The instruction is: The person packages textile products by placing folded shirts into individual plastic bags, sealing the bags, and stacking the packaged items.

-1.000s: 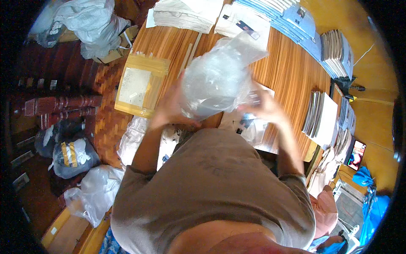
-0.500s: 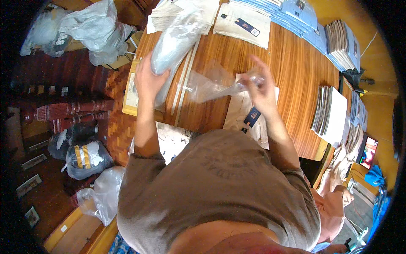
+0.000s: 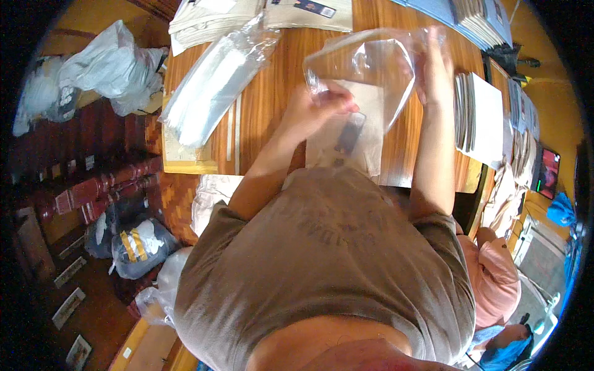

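A clear plastic bag [image 3: 371,62] is spread wide between my hands above the table. My left hand [image 3: 322,105] is closed on its near left edge, thumb and fingers pinching the film. My right hand [image 3: 433,74] is at the bag's right side with fingers stretched out, the film against the thumb side; motion blurs the fingertips. Directly under the bag lies a folded cream garment [image 3: 368,145] with a dark blue tag [image 3: 350,133], partly seen through the film. To the left, a bundle of clear plastic bags [image 3: 207,86] rests on the table.
On the striped wooden table [image 3: 260,123], folded cream garments [image 3: 284,15] sit at the far left and blue garments [image 3: 442,18] at the far right. A grey and white stack [image 3: 479,117] stands right. Filled plastic bags [image 3: 142,247] lie left. A person in pink [image 3: 495,278] is at the lower right.
My left hand has let go of the bundle of bags and moved right to grip the single bag. That bag has been spread out, and my right hand has moved right and away.
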Motion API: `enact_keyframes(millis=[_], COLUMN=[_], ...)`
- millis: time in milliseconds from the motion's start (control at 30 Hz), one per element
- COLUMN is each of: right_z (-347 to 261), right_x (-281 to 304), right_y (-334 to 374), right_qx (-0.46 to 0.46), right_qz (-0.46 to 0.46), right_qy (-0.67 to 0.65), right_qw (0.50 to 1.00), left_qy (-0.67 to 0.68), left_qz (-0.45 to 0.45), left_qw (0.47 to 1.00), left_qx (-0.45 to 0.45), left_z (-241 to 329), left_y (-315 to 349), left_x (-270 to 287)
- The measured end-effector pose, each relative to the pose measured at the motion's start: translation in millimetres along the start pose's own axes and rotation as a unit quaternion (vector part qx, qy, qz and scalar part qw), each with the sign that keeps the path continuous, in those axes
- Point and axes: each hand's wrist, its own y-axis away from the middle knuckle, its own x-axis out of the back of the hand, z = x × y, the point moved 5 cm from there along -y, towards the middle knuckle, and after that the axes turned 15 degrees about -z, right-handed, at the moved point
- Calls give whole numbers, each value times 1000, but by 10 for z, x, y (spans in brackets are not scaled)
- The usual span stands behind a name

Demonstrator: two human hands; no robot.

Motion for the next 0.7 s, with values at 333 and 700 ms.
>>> enact_keyframes(millis=[333, 700], right_z=[1404, 1675], right_x=[292, 415], right_y=[415, 249], right_qx=[-106, -180], right_qz=[-220, -122], right_qy=[-64, -80], right_qw=[968, 973], left_qy=[7, 40], left_qz=[137, 39], left_qw=[985, 974], left_qx=[105, 222], left_z=[-80, -661], left_y=[-629, -514], left_x=[887, 691])
